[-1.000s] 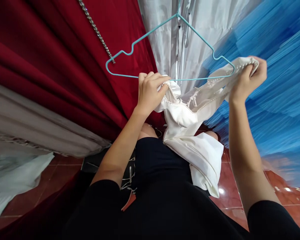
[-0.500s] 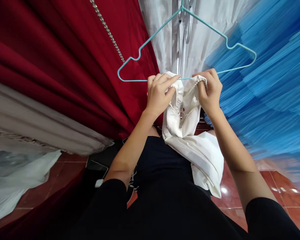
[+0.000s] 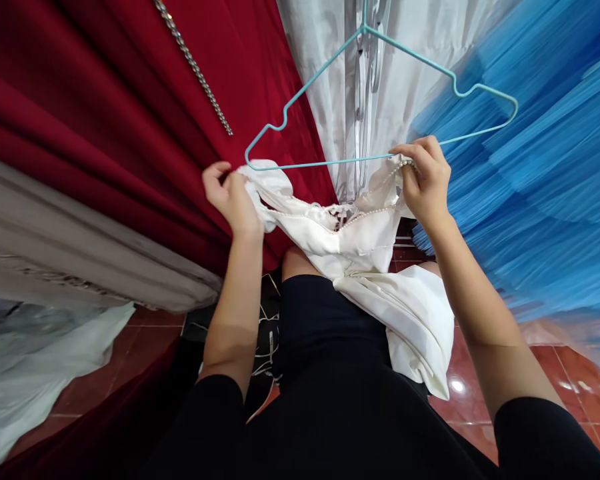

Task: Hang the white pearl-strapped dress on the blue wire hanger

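A white dress (image 3: 360,241) with pearl-bead trim along its neckline is stretched between my hands, its skirt bunched over my lap. My left hand (image 3: 233,200) is closed on the dress's left sleeve or shoulder, just below the left end of a light-blue hanger (image 3: 320,163). Fingers of my right hand (image 3: 427,179) pinch the beaded shoulder on the other side, close under the hanger's bottom bar. The hanger hangs upright above the dress, slightly tilted. Some of the bodice's back is hidden behind its front.
Red fabric (image 3: 130,120) with a rhinestone strip (image 3: 195,67) hangs at left, beside beige cloth (image 3: 80,227). White drapery (image 3: 320,80) hangs behind the hanger. Blue tulle (image 3: 545,180) fills the right. Red floor tiles (image 3: 473,393) show below, with dark items and white cords near my legs.
My left hand has moved left with its side of the dress, spreading the neckline wide. My right hand has stayed nearly in place. The hanger's left end has shifted slightly right and down.
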`<act>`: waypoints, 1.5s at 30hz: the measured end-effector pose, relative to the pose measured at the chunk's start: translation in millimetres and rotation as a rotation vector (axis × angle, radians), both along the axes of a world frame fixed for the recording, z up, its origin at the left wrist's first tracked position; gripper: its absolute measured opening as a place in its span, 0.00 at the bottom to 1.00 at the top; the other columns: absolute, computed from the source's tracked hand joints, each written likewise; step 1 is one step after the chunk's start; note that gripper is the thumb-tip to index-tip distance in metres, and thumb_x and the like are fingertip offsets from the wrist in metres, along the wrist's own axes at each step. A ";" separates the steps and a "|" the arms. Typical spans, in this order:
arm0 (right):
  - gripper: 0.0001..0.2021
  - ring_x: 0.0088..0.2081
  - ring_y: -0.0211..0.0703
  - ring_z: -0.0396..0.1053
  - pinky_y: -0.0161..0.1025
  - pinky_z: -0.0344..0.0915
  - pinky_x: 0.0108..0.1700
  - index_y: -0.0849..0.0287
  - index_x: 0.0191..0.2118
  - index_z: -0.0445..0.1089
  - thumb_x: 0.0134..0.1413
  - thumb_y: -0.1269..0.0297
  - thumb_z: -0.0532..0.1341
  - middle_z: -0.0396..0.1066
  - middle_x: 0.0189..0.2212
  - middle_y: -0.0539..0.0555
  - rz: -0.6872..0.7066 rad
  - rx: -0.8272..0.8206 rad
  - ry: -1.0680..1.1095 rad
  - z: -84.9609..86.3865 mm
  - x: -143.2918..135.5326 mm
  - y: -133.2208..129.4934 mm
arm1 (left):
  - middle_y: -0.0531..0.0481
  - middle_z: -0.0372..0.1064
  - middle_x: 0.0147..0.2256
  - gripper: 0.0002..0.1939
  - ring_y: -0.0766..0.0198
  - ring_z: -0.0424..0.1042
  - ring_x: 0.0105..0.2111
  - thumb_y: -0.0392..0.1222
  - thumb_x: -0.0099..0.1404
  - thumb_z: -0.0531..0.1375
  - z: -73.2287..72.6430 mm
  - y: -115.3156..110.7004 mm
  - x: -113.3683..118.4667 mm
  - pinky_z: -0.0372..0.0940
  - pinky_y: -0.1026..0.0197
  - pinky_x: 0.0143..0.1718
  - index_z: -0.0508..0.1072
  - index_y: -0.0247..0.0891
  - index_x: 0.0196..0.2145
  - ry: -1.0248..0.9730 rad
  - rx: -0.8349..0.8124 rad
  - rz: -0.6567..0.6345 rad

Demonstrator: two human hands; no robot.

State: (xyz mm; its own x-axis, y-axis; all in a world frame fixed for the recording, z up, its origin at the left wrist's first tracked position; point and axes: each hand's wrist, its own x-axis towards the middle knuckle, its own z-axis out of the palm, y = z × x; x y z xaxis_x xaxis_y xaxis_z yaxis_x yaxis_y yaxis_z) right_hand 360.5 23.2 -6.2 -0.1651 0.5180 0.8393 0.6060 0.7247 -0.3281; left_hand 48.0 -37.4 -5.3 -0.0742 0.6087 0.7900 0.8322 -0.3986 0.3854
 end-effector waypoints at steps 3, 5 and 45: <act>0.18 0.47 0.46 0.70 0.52 0.71 0.52 0.50 0.51 0.74 0.67 0.68 0.49 0.68 0.43 0.54 -0.013 -0.036 -0.015 -0.8 -1.1 -0.5 | 0.54 0.70 0.47 0.17 0.62 0.76 0.47 0.41 0.72 0.61 23.6 25.9 -9.6 0.75 0.59 0.53 0.61 0.43 0.55 -0.003 0.058 0.130; 0.17 0.47 0.46 0.70 0.53 0.71 0.53 0.51 0.51 0.74 0.68 0.66 0.50 0.68 0.43 0.54 -0.016 -0.050 -0.018 -1.3 -2.7 -1.2 | 0.55 0.68 0.46 0.15 0.65 0.76 0.42 0.40 0.72 0.62 41.5 51.0 -16.0 0.76 0.62 0.48 0.59 0.43 0.50 -0.016 0.111 0.207; 0.10 0.27 0.27 0.57 0.33 0.47 0.27 0.62 0.26 0.66 0.36 0.82 0.53 0.67 0.26 0.50 -0.198 0.222 0.179 116.2 59.4 12.6 | 0.47 0.74 0.36 0.27 0.58 0.73 0.38 0.23 0.64 0.49 40.7 24.8 73.4 0.67 0.56 0.44 0.82 0.39 0.49 0.248 -0.262 -0.433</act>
State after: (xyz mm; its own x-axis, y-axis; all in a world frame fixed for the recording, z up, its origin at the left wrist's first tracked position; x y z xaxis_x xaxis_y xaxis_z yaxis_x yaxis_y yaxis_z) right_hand 419.9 35.9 110.0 0.0803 0.3265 0.9418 0.6891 0.6645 -0.2891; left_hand 121.5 -12.6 35.4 0.3943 0.7208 0.5701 0.6925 -0.6409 0.3313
